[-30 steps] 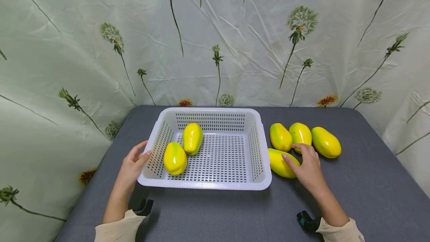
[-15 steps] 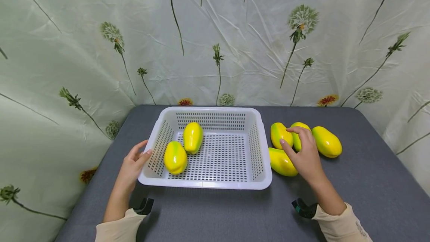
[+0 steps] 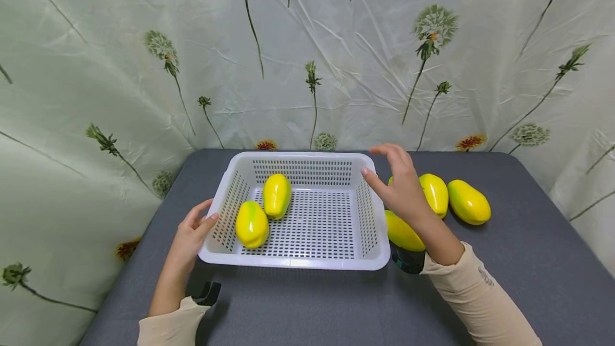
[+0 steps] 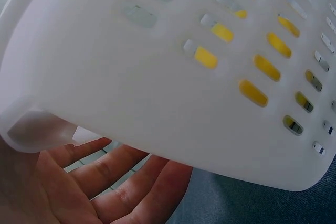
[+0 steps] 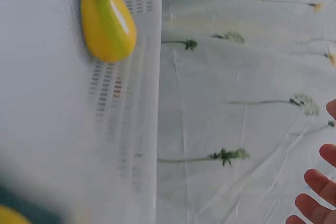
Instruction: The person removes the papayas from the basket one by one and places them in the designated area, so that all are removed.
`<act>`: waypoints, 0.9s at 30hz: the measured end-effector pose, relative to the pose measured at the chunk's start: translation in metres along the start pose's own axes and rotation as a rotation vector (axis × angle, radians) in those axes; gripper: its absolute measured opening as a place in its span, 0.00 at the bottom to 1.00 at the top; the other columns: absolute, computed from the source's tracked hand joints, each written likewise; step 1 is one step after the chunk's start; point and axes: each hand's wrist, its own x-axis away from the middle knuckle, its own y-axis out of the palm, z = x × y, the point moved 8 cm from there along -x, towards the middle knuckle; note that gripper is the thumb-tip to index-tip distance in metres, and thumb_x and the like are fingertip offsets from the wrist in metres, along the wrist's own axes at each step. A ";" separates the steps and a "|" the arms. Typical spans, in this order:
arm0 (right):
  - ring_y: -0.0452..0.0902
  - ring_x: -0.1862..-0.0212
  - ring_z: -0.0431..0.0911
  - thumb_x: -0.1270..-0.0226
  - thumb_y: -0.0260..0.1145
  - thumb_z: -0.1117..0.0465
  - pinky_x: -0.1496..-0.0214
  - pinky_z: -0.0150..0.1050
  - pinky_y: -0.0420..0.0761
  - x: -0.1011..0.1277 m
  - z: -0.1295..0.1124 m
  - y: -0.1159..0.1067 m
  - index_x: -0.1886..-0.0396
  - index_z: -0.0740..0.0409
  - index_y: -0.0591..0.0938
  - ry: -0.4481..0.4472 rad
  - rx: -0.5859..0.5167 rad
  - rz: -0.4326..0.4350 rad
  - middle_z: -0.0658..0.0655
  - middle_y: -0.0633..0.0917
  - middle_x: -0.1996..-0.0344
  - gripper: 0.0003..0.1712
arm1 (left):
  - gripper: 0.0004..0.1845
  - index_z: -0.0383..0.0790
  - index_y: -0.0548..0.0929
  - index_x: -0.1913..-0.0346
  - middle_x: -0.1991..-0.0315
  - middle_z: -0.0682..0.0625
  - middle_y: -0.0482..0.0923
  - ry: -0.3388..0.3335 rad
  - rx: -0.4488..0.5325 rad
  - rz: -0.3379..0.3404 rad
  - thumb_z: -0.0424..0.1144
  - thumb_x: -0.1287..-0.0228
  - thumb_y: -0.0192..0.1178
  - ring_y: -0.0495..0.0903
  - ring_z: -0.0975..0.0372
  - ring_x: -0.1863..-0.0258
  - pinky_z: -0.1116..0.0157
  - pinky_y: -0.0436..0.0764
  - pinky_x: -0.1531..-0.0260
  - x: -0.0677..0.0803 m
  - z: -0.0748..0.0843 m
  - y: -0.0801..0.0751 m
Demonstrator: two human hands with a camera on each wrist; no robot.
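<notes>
The white basket (image 3: pixel 294 262) sits on the grey counter (image 3: pixel 307 308), and the left hand (image 3: pixel 189 235) holds its left rim, thumb over the edge, the other fingers at the outer side. The right hand (image 3: pixel 401 183) hovers by the basket's right rim, toward the far corner, its fingers spread wide and holding nothing. In the basket's left half lie two yellow fruits, a near fruit (image 3: pixel 252 224) and a far fruit (image 3: pixel 277 196) close together. Just right of the basket is a long fruit (image 3: pixel 402 231); farther from the basket on that side are a glossy fruit (image 3: pixel 434 194) and an outermost fruit (image 3: pixel 469 202). Behind the basket hangs a pale floral curtain (image 3: pixel 288 41)
</notes>
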 end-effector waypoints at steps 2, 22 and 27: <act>0.58 0.43 0.55 0.42 0.64 0.60 0.45 0.56 0.59 -0.007 -0.006 0.007 0.48 0.64 0.71 -0.023 -0.007 -0.020 0.62 0.68 0.47 0.23 | 0.31 0.43 0.58 0.34 0.47 0.32 0.69 0.000 0.003 -0.001 0.50 0.36 0.52 0.76 0.44 0.58 0.55 0.79 0.71 -0.001 0.000 0.000; 0.64 0.44 0.49 0.39 0.61 0.51 0.45 0.45 0.66 -0.049 -0.025 0.115 0.43 0.58 0.68 -0.015 -0.024 -0.321 0.57 0.70 0.46 0.28 | 0.30 0.43 0.58 0.34 0.47 0.32 0.69 -0.008 0.005 -0.006 0.50 0.36 0.51 0.76 0.46 0.57 0.54 0.79 0.68 0.000 0.000 0.000; 0.63 0.42 0.47 0.39 0.60 0.48 0.43 0.43 0.65 -0.049 -0.025 0.146 0.41 0.56 0.67 0.026 -0.015 -0.419 0.55 0.68 0.44 0.30 | 0.30 0.44 0.58 0.34 0.47 0.32 0.69 -0.003 0.008 -0.006 0.49 0.36 0.51 0.76 0.46 0.56 0.53 0.79 0.67 0.000 0.001 0.000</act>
